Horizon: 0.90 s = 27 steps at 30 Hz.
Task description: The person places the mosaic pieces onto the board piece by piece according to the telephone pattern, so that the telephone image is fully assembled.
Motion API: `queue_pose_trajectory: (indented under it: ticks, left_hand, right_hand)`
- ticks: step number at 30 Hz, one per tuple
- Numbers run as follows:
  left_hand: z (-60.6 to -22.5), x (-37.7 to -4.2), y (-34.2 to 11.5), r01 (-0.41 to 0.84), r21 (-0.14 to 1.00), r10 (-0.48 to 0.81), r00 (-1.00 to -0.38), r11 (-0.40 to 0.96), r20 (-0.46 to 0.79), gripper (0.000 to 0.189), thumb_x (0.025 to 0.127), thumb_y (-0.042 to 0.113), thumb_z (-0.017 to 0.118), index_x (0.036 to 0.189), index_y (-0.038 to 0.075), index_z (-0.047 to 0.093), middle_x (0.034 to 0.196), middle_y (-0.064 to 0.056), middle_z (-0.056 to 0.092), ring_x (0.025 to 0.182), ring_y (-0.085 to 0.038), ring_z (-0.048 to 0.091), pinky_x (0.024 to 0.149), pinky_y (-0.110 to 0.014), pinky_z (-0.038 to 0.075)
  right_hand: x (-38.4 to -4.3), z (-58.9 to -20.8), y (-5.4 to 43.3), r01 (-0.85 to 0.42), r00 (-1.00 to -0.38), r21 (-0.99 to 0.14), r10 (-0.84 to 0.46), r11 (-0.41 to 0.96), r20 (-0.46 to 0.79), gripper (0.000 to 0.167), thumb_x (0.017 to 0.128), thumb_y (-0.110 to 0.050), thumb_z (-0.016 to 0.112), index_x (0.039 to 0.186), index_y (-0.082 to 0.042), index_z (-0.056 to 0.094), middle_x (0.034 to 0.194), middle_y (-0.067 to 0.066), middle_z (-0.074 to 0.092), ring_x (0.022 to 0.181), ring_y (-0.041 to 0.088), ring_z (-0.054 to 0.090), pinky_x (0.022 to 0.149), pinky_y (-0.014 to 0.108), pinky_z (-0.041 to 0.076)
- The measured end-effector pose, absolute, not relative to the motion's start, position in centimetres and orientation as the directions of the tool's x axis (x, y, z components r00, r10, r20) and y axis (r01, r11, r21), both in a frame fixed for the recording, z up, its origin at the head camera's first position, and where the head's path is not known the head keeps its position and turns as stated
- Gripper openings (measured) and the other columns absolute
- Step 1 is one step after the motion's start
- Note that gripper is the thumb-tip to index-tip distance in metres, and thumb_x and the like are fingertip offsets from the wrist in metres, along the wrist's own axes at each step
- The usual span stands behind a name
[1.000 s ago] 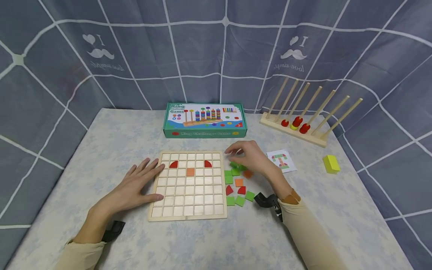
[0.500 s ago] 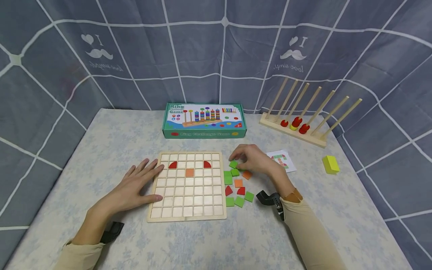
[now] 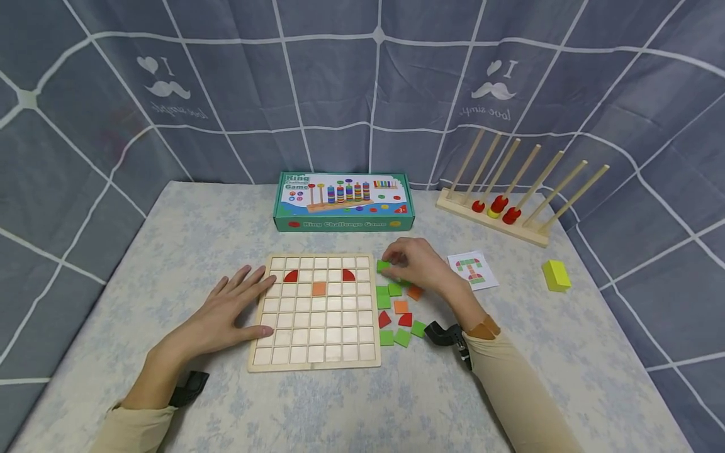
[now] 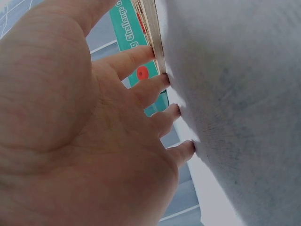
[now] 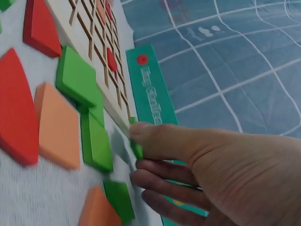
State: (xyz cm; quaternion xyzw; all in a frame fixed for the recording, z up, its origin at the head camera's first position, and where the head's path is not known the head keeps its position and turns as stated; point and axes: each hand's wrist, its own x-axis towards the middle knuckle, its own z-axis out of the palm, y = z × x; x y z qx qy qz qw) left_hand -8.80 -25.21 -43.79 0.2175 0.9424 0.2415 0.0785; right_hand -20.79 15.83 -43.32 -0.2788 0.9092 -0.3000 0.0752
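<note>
My left hand (image 3: 226, 318) lies spread over the left edge of the wooden grid board (image 3: 317, 366), thumb and index finger touching its frame. Two red quarter-circle tiles (image 3: 291, 276) and one orange square tile (image 3: 319, 289) sit in the board's cells. Beside the board's upper right corner, my right hand (image 3: 418, 263) pinches a green square tile (image 3: 382, 266) between thumb and fingers. The right wrist view shows that green tile (image 5: 136, 147) edge-on under the thumb. Loose green (image 3: 394, 289), orange (image 3: 401, 306) and red (image 3: 405, 319) tiles lie right of the board, some partly under the hand.
Behind the board stands a green Ring Challenge Game box (image 3: 344, 223). A wooden peg rack (image 3: 493, 221) with red and yellow rings is at the back right. A pattern card (image 3: 472, 270) and a yellow block (image 3: 556, 275) lie on the right.
My right hand has come down to the green tiles and picked one up, bringing it left toward the board's upper right corner. The left hand has stayed in place.
</note>
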Motion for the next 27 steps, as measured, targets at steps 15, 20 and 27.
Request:
queue_pose_trajectory:
  ticks: [15, 20, 27]
  left_hand:
    - [-44.3, -8.9, -25.2, 0.381, 0.490, 0.453, -0.891, 0.784, -0.031, 0.096, 0.089, 0.054, 0.080, 0.165, 0.015, 0.037, 0.173, -0.021, 0.026, 0.160, -0.051, 0.014, 0.120, -0.077, 0.012]
    - [-44.2, -8.8, -25.2, 0.382, 0.485, 0.449, -0.893, 0.787, -0.024, 0.096, 0.088, 0.055, 0.081, 0.165, 0.014, 0.038, 0.172, -0.022, 0.027, 0.159, -0.051, 0.015, 0.120, -0.077, 0.013]
    - [-44.2, -8.8, -25.2, 0.369, 0.487, 0.438, -0.899, 0.792, -0.030, 0.097, 0.088, 0.055, 0.081, 0.165, 0.012, 0.038, 0.172, -0.022, 0.027, 0.160, -0.051, 0.014, 0.121, -0.077, 0.012]
  right_hand:
    - [-19.9, -42.9, 8.8, -0.530, -0.815, -0.535, -0.570, 0.658, 0.107, 0.018, 0.096, -0.026, 0.080, 0.106, -0.011, 0.078, 0.095, 0.001, 0.077, 0.088, 0.013, 0.070, 0.081, 0.030, 0.058]
    - [-19.4, -42.8, 6.0, -0.579, -0.788, -0.469, -0.606, 0.668, 0.109, 0.018, 0.096, -0.027, 0.080, 0.106, -0.012, 0.079, 0.095, 0.001, 0.076, 0.087, 0.013, 0.068, 0.079, 0.030, 0.057]
    - [-18.9, -42.5, 2.9, -0.604, -0.771, -0.415, -0.630, 0.681, 0.087, 0.018, 0.098, -0.030, 0.077, 0.105, -0.013, 0.079, 0.091, -0.001, 0.071, 0.084, 0.014, 0.059, 0.071, 0.028, 0.050]
